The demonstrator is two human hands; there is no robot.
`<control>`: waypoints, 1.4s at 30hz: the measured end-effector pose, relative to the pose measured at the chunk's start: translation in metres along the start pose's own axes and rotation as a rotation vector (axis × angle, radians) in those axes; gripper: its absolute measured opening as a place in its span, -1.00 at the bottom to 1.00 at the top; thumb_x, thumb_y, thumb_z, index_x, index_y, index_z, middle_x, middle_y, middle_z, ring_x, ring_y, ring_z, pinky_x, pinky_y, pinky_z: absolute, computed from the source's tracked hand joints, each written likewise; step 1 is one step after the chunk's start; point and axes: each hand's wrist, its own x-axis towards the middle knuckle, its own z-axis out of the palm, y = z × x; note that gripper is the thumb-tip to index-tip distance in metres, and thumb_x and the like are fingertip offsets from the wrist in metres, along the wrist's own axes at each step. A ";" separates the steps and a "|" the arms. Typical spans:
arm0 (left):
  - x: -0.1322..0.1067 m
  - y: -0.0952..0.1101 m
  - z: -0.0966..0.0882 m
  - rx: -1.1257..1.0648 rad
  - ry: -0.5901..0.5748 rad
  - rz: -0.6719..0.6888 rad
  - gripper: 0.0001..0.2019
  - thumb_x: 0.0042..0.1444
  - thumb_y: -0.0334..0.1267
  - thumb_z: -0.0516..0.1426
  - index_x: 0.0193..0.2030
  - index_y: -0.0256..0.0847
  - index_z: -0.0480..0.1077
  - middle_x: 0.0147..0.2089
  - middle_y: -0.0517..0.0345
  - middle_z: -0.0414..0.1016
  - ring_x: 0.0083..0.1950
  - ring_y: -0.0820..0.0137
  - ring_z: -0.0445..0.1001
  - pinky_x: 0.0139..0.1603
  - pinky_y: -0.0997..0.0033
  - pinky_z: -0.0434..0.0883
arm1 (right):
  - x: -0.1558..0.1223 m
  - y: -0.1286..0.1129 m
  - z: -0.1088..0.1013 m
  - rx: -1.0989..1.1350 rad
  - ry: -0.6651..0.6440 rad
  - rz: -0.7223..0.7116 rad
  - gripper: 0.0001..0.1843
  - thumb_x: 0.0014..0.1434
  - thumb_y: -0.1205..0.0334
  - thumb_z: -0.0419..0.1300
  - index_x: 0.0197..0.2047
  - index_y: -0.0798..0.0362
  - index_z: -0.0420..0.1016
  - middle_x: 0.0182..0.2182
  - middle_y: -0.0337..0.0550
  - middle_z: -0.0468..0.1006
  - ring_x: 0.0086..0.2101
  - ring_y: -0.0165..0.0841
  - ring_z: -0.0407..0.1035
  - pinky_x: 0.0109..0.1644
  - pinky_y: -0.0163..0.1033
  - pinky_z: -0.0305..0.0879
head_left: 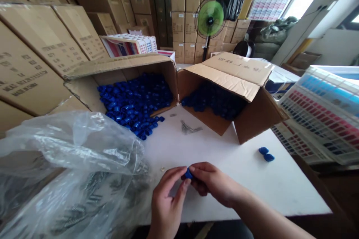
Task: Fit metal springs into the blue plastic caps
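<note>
Both my hands meet over the near edge of the white table (pixel 224 157). My left hand (pixel 166 198) and my right hand (pixel 211 183) pinch one small blue plastic cap (pixel 188 174) between their fingertips. A tipped cardboard box (pixel 117 71) at the back left spills many blue caps (pixel 134 101) onto the table. A second tipped box (pixel 238 82) to its right also holds blue caps. Two loose blue caps (pixel 266 154) lie to the right of my hands.
A clear plastic bag (pixel 70 171) with metal springs inside fills the near left. A few loose springs (pixel 189 127) lie mid-table. Printed colour-chart sheets (pixel 322 115) are stacked at the right. Stacked cartons and a green fan (pixel 210 18) stand behind.
</note>
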 end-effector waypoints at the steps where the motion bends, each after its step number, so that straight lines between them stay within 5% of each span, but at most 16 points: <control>1: -0.001 0.000 0.000 0.044 -0.003 0.059 -0.69 0.11 -0.35 0.19 0.01 -0.06 0.47 0.00 0.08 0.50 0.04 0.40 0.49 0.08 0.43 0.49 | -0.001 0.002 0.002 -0.014 0.022 -0.010 -0.33 0.18 -0.29 0.04 -0.15 0.27 0.27 -0.46 -0.20 0.17 -0.52 -0.74 0.02 -0.46 -0.60 -0.06; 4: -0.004 -0.004 0.000 0.126 0.016 0.174 -0.61 0.07 -0.41 0.21 0.05 -0.02 0.46 -0.03 0.12 0.51 0.00 0.43 0.50 0.08 0.47 0.48 | 0.000 0.005 -0.001 -0.121 0.050 0.006 -0.29 0.21 -0.33 -0.04 -0.16 0.28 0.32 -0.47 -0.18 0.21 -0.52 -0.72 0.03 -0.46 -0.57 -0.06; 7: -0.006 -0.011 -0.001 0.054 0.021 0.058 -0.62 0.10 -0.37 0.19 0.07 -0.04 0.44 0.03 0.09 0.49 0.04 0.39 0.49 0.09 0.44 0.49 | 0.005 -0.001 -0.014 -0.437 0.126 -0.032 -0.28 0.27 -0.31 -0.13 -0.22 0.27 0.41 -0.43 -0.13 0.30 -0.47 -0.67 0.10 -0.38 -0.54 0.03; 11: -0.006 -0.017 -0.002 -0.132 0.028 -0.109 -0.66 0.08 -0.31 0.21 0.03 -0.10 0.44 0.05 0.05 0.43 -0.02 0.40 0.52 0.03 0.44 0.52 | 0.028 -0.023 -0.049 -1.076 0.606 -0.290 -0.60 0.32 0.03 -0.03 0.05 0.03 0.45 -0.11 -0.12 0.36 -0.12 -0.53 0.22 0.03 -0.44 0.15; 13: -0.005 -0.018 -0.003 -0.191 0.021 -0.129 -0.69 0.08 -0.30 0.22 0.00 -0.13 0.45 0.01 0.05 0.42 -0.07 0.43 0.52 -0.03 0.48 0.54 | 0.045 -0.037 -0.068 -1.265 0.760 -0.320 -0.60 0.28 0.12 0.03 0.15 -0.05 0.39 0.02 -0.10 0.28 0.04 -0.41 0.14 0.18 -0.34 0.10; 17: -0.001 -0.018 -0.003 -0.252 -0.018 -0.180 -0.71 0.07 -0.26 0.22 -0.04 -0.20 0.47 0.00 0.00 0.42 -0.04 0.40 0.50 0.00 0.45 0.53 | 0.070 -0.058 -0.092 -1.361 0.685 -0.292 -0.63 0.30 0.11 0.04 0.10 -0.01 0.44 0.03 -0.08 0.25 0.09 -0.43 0.09 0.24 -0.34 0.06; 21: 0.000 -0.018 -0.002 -0.248 -0.008 -0.240 -0.73 0.06 -0.23 0.23 -0.07 -0.19 0.47 -0.03 0.03 0.44 -0.06 0.43 0.50 -0.02 0.50 0.51 | 0.068 -0.056 -0.094 -1.200 0.554 -0.299 -0.64 0.30 0.08 0.04 -0.01 0.10 0.49 -0.08 -0.09 0.34 -0.06 -0.54 0.21 0.12 -0.43 0.13; 26: 0.005 -0.008 -0.001 -0.207 -0.060 -0.320 -0.69 0.09 -0.17 0.20 -0.03 -0.18 0.43 0.04 0.03 0.45 0.03 0.41 0.46 0.06 0.50 0.43 | 0.054 -0.041 -0.091 -0.453 0.387 -0.258 -0.37 0.08 -0.13 0.22 0.04 0.20 0.41 -0.16 -0.06 0.42 -0.27 -0.62 0.30 -0.15 -0.50 0.23; 29: 0.029 0.004 0.001 -0.153 -0.127 -0.381 -0.74 0.13 -0.15 0.15 -0.07 -0.17 0.44 -0.07 0.10 0.48 -0.10 0.48 0.44 -0.11 0.59 0.39 | 0.053 -0.039 -0.090 -0.100 0.237 -0.234 -0.24 -0.03 -0.14 0.32 0.10 0.20 0.35 -0.10 -0.02 0.40 -0.26 -0.60 0.35 -0.12 -0.46 0.33; 34: 0.094 0.018 0.018 -0.127 -0.247 -0.432 -0.73 0.18 -0.14 0.01 -0.30 -0.24 0.45 -0.43 0.21 0.36 -0.48 0.57 0.21 -0.48 0.57 0.16 | 0.057 -0.037 -0.094 0.118 0.175 -0.241 -0.31 -0.10 -0.06 0.39 -0.03 0.22 0.34 -0.15 -0.09 0.41 -0.26 -0.58 0.37 -0.12 -0.40 0.39; 39: 0.139 0.019 0.034 0.181 -0.405 -0.194 -0.71 0.00 -0.05 0.23 -0.25 -0.24 0.51 -0.36 0.16 0.50 -0.32 0.45 0.38 -0.29 0.51 0.28 | 0.059 -0.034 -0.093 0.199 0.192 -0.343 -0.38 -0.09 -0.05 0.38 -0.09 0.23 0.36 -0.18 -0.12 0.42 -0.25 -0.60 0.35 -0.06 -0.42 0.37; 42: 0.145 0.017 0.036 0.164 -0.442 -0.199 -0.70 0.01 -0.05 0.23 -0.23 -0.23 0.54 -0.28 0.10 0.57 -0.23 0.40 0.45 -0.16 0.45 0.34 | 0.058 -0.036 -0.092 0.238 0.154 -0.326 -0.37 -0.10 -0.05 0.37 -0.10 0.25 0.39 -0.18 -0.11 0.43 -0.23 -0.58 0.36 -0.02 -0.38 0.36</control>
